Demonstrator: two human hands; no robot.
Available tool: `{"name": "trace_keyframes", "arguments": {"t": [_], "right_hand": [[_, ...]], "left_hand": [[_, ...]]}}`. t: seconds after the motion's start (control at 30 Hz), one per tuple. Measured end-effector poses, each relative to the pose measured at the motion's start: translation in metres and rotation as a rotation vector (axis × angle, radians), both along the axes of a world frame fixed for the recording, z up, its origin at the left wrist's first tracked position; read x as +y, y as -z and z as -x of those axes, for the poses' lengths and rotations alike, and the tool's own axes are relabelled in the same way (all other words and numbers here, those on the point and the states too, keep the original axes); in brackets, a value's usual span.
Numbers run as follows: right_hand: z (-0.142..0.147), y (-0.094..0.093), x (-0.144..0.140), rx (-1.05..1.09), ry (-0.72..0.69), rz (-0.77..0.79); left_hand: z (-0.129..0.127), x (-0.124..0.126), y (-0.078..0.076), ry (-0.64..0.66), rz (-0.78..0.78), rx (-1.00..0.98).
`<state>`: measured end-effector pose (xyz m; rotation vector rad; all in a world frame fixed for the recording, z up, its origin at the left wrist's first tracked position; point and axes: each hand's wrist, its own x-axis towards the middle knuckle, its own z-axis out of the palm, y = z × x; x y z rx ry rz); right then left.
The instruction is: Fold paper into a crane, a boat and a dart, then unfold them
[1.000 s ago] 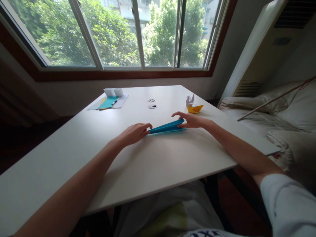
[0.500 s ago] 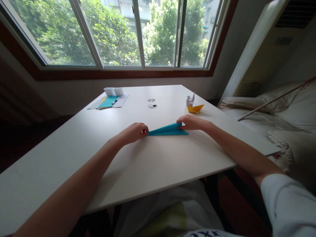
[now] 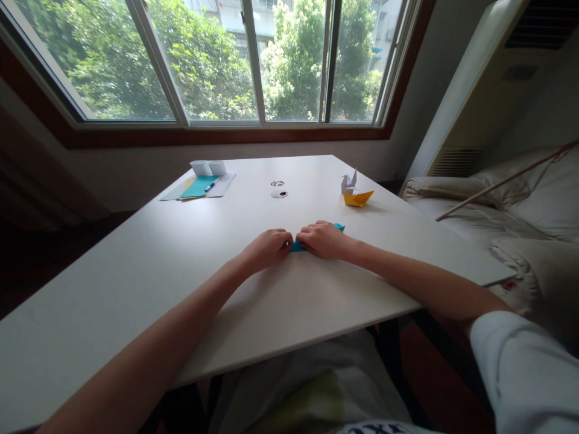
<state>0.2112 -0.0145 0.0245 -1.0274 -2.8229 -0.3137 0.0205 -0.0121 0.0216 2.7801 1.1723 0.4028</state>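
Both hands, left (image 3: 266, 249) and right (image 3: 322, 239), side by side, grip pressed flat on blue folded paper (image 3: 298, 245) (mostly hidden) on white surface (image 3: 181, 271).

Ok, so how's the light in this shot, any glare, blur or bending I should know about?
Head view: daylight comes through the window, bright but not blown out, leaves still readable; the white table takes a soft sheen with no hard glare; the room's left edge falls into deep shadow. Wide-angle bending curves the window frame. The left hand, right hand and blue paper look sharp.
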Motion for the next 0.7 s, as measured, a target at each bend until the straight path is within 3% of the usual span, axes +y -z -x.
{"name": "trace_keyframes", "arguments": {"t": [0.17, 0.37, 0.53, 0.7], "right_hand": [[-0.010, -0.005, 0.008, 0.029, 0.079, 0.149], [-0.043, -0.012, 0.026, -0.024, 0.247, 0.350], [-0.073, -0.013, 0.044, -0.014, 0.286, 0.510], [-0.095, -0.011, 0.055, 0.009, 0.306, 0.585]], "left_hand": [[0.004, 0.002, -0.007, -0.032, 0.086, 0.085], [0.019, 0.008, -0.017, -0.103, 0.288, 0.200], [0.039, 0.012, -0.020, -0.181, 0.431, 0.263], [0.052, 0.016, -0.018, -0.208, 0.474, 0.262]]}}
